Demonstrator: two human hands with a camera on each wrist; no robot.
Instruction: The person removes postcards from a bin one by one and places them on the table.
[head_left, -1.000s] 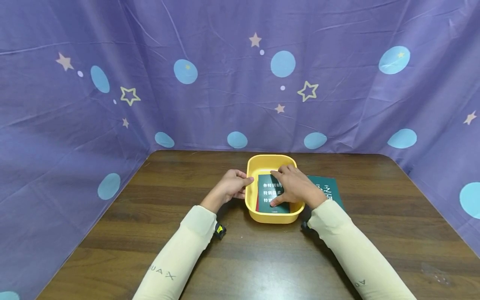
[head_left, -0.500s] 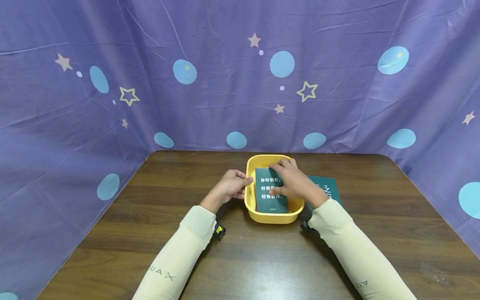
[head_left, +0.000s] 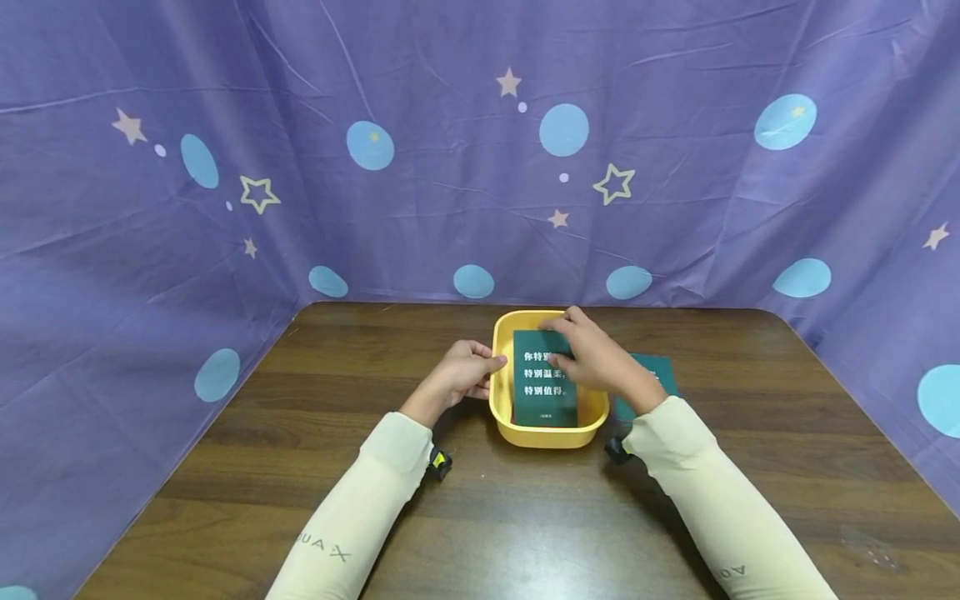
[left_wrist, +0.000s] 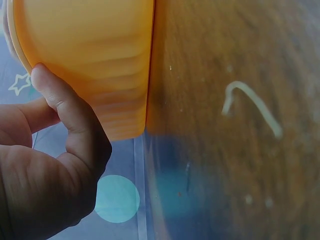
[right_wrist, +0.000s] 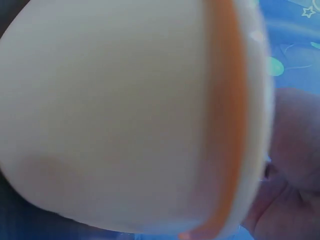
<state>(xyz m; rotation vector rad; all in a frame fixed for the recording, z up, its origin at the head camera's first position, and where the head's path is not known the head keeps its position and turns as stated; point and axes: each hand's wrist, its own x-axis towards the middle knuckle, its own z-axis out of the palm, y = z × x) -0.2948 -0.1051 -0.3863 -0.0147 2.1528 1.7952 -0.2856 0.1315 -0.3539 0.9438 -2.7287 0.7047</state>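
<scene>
A yellow plastic basin (head_left: 551,437) stands on the table in the head view. My left hand (head_left: 459,372) pinches its left rim; in the left wrist view the thumb (left_wrist: 55,92) lies against the orange-looking basin wall (left_wrist: 95,50). Inside the basin, a dark green book (head_left: 545,407) with white characters has its far end raised. My right hand (head_left: 596,354) holds that end, thumb on the cover and fingers at the far edge. A thin strip of red shows under the book. The right wrist view is blurred, with the basin wall (right_wrist: 110,110) hiding most of the hand (right_wrist: 300,145).
Another green book (head_left: 663,371) lies on the table right of the basin, partly covered by my right forearm. A purple curtain (head_left: 442,225) with stars and dots hangs behind the brown wooden table (head_left: 480,525).
The far end of the green book has risen and shifted back, with my right hand moving up and away along with it. My left hand has stayed on the basin rim.
</scene>
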